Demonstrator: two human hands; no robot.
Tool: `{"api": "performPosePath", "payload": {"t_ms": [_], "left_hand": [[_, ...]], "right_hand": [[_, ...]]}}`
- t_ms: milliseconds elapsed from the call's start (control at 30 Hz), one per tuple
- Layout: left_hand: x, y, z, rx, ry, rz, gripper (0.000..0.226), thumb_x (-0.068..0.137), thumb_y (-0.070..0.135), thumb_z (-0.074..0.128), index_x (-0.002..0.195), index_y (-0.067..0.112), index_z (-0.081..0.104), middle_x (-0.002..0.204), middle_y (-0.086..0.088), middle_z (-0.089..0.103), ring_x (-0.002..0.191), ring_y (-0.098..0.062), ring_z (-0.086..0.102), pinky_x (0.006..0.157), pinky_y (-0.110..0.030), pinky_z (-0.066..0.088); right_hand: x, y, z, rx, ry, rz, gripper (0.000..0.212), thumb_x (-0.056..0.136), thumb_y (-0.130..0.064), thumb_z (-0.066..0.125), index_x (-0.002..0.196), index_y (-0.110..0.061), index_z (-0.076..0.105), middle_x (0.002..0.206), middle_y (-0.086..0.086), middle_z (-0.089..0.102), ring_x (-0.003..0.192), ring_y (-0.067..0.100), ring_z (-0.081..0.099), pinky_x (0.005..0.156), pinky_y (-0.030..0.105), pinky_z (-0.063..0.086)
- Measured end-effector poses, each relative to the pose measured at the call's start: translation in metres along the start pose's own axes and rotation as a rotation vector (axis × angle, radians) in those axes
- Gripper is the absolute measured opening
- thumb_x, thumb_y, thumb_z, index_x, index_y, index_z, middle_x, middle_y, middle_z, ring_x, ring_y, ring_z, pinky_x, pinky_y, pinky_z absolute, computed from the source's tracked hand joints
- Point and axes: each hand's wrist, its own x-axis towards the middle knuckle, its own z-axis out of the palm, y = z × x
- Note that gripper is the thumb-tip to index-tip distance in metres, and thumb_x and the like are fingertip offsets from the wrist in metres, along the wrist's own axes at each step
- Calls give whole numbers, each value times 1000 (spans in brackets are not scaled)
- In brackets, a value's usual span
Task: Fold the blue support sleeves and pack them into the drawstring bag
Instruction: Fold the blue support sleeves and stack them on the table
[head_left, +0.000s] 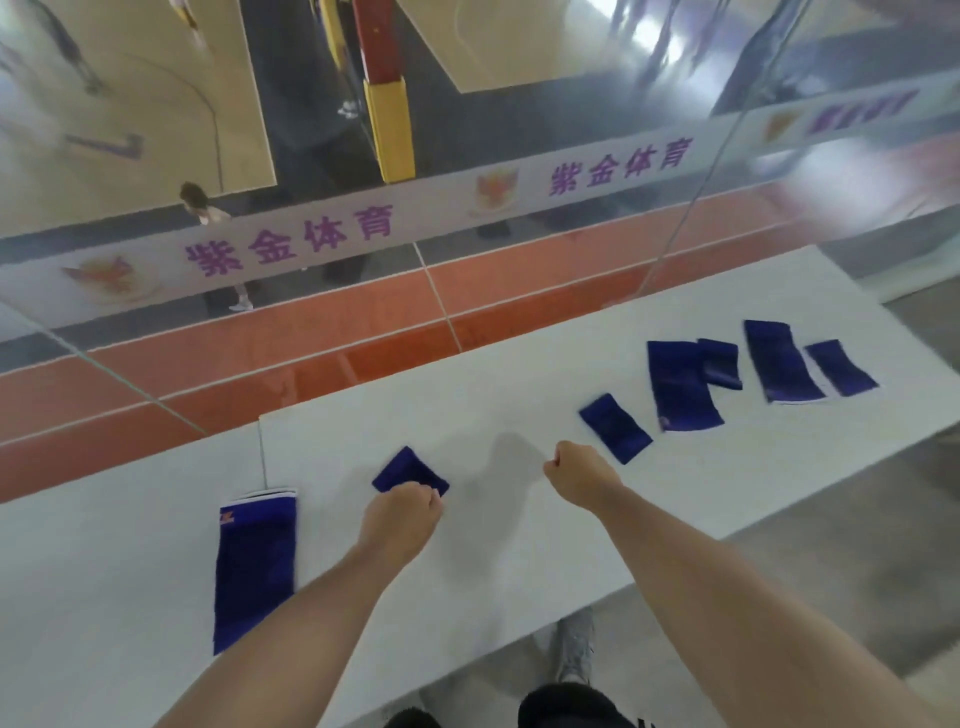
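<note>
Sports hall; basketball court (130, 104) behind glass, padded hoop post (387, 119)

Seven blue sleeves (680, 387) on white table (519, 545); two hands (402, 514).

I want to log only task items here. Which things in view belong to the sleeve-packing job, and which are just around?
Job:
long sleeve
small folded sleeve at the left hand
small sleeve beyond the right hand
four sleeves far right, e.g.

Just around:
white table
glass wall's lettered band

No drawstring bag shows.
</note>
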Motion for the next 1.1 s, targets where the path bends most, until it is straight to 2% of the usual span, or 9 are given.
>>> {"api": "performPosePath", "payload": {"t_ms": [133,200,267,400,600,733,867,967,1100], "left_hand": [[29,75,18,-62,-6,18,32,101,27,40,72,17,50,77,3,53,75,-25,63,67,-37,53],[47,114,28,-44,-4,45,33,100,27,40,69,18,41,79,-3,56,72,-28,61,67,-38,52],[65,156,34,-22,-4,75,29,100,28,39,75,17,46,84,-5,59,75,-27,59,66,-34,45],[92,228,41,-24,-9,115,24,98,27,41,79,17,52,83,-2,59,75,-25,59,63,-32,42],[131,293,43,2,-69,222,23,100,27,40,82,19,52,82,2,60,76,-22,60,61,-33,43],[165,336,37,43,-90,294,20,101,27,40,95,19,58,91,-4,68,79,-24,62,65,-34,49],[186,386,30,49,-144,392,15,101,27,42,100,19,55,87,-6,66,75,-27,62,64,-33,46],[204,423,31,41,-201,434,13,101,23,39,98,24,52,84,-3,66,72,-25,63,67,-38,53],[230,477,47,3,-202,402,20,102,20,39,111,25,56,92,-2,69,77,-22,65,73,-39,56]], "right_hand": [[23,71,-37,57,-9,79,11,98,-20,43,98,-11,48,109,11,61,87,28,53,74,34,42],[36,108,-60,122,-17,95,17,99,-16,41,106,-6,54,112,14,60,91,29,53,82,38,45],[45,144,-85,117,-20,101,22,98,-18,43,109,-8,59,109,13,61,92,29,55,82,40,48],[56,208,-125,93,-7,107,15,91,-23,47,77,-19,46,85,0,56,81,23,56,64,30,41],[66,263,-168,122,17,196,18,89,-32,47,78,-18,50,90,2,60,81,22,58,70,33,45],[65,287,-193,138,82,248,20,92,-31,42,79,-17,50,94,3,60,92,27,59,84,39,50],[63,318,-223,152,135,302,27,92,-32,41,67,-22,39,78,-2,51,77,23,50,74,35,44],[77,346,-252,102,106,315,27,96,-37,41,83,-18,53,84,3,54,82,27,52,75,37,44],[119,390,-273,113,151,295,21,93,-18,41,72,-16,42,75,-2,49,81,26,50,67,34,41]]}}
